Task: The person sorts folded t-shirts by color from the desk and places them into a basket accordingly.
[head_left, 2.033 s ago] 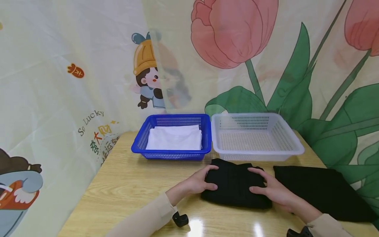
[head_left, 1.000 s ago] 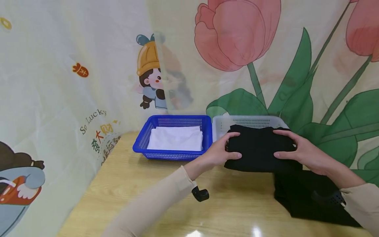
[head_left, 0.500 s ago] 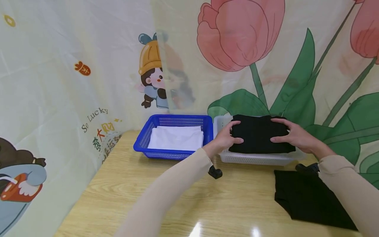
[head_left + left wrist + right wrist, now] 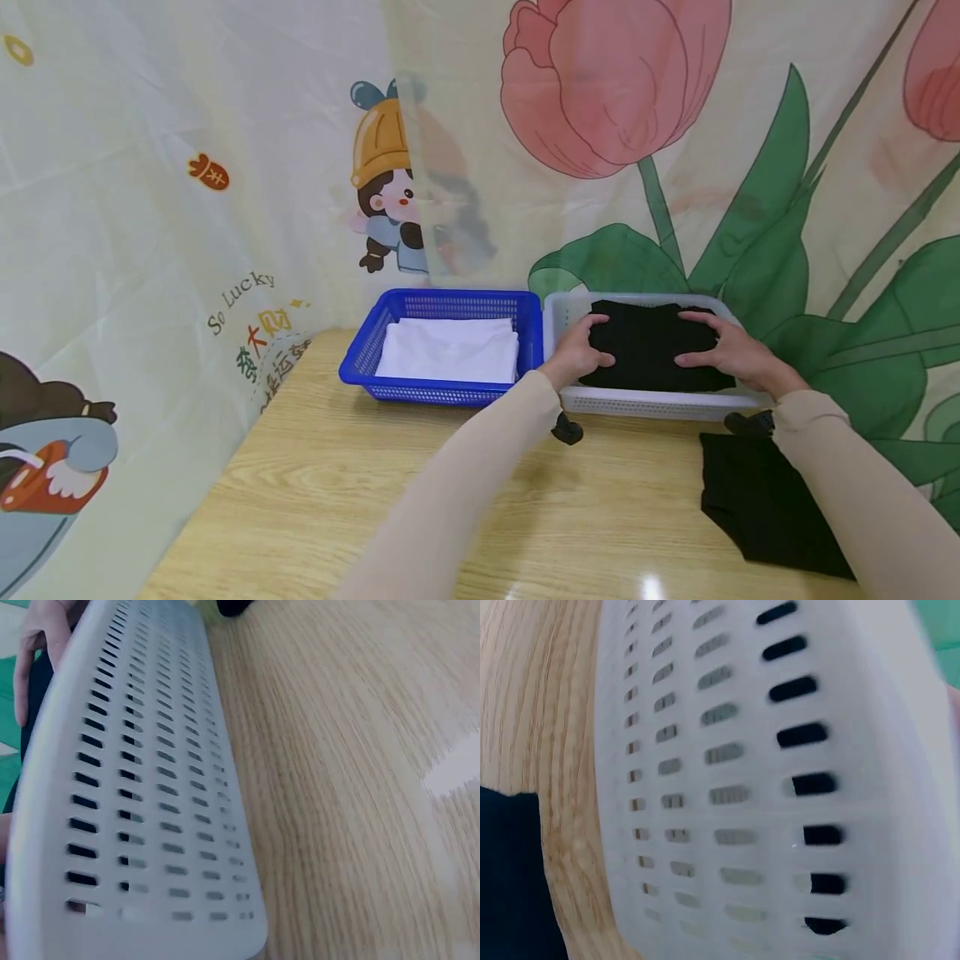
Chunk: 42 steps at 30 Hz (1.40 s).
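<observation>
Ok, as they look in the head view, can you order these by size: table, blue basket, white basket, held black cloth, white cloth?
Largest to smallest:
1. Table
2. Blue basket and white basket: too alike to rank, the white one partly covered
3. Held black cloth
4. White cloth

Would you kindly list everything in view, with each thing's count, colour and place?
Wood-grain table: one, light brown, lower view.
Printed fabric backdrop: count unclear, mostly cream, behind the table.
Blue perforated plastic basket: one, blue, on the table.
White perforated plastic basket: one, white, right of the blue one.
Folded white cloth: count unclear, white, in the blue basket.
Folded black cloth: one bundle, black, in the white basket.
Flat black cloth: one, black, on the table's right side.
Small black wrist devices: two, black, one at each wrist.
Long beige sleeves: two, beige, on the arms.
Left hand: one, gripping the folded black cloth.
Right hand: one, likewise.
</observation>
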### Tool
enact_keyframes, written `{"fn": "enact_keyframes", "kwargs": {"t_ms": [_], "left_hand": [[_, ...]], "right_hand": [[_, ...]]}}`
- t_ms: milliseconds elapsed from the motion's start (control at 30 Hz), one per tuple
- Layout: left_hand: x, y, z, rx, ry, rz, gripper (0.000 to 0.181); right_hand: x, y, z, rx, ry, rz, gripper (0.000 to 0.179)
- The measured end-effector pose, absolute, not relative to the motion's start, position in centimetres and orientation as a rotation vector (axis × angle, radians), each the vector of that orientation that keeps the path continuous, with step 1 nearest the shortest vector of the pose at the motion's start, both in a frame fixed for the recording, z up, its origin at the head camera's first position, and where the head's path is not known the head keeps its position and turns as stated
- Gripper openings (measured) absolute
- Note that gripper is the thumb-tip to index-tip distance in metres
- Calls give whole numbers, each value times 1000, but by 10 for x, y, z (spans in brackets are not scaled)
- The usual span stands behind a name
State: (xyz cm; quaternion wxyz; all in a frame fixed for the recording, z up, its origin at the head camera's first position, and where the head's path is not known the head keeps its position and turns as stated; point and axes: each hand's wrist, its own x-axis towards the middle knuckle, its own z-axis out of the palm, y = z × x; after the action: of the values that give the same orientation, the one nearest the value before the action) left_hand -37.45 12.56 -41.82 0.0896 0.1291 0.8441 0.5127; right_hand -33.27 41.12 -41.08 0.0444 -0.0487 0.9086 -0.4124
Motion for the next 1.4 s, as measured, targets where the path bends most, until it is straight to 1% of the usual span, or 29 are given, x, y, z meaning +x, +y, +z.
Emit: {"fn": "enact_keyframes", "kwargs": {"t_ms": [133, 400, 733, 967, 1233, 1400], "left_hand": [[-379, 134, -424, 342, 2508, 1518, 77], [-398, 140, -440, 270, 2517, 1488, 79], [-400, 139, -440, 229, 2517, 1408, 84], [-386, 139, -435, 148, 2487, 1367, 79], [-380, 138, -438, 168, 2561, 1222, 76], [-372, 135, -424, 184, 2618, 1065, 75]], "right_hand": [[-333, 414, -415, -108, 2784, -1226, 105], [-340, 411, -426, -157, 2771, -1271, 101], [-346, 410, -437, -138, 2783, -1223, 101], [-345, 410, -440, -164, 2809, -1142, 99], [-342, 409, -443, -142, 2813, -1080, 96], [-334, 410, -427, -140, 2781, -1031, 87]]}}
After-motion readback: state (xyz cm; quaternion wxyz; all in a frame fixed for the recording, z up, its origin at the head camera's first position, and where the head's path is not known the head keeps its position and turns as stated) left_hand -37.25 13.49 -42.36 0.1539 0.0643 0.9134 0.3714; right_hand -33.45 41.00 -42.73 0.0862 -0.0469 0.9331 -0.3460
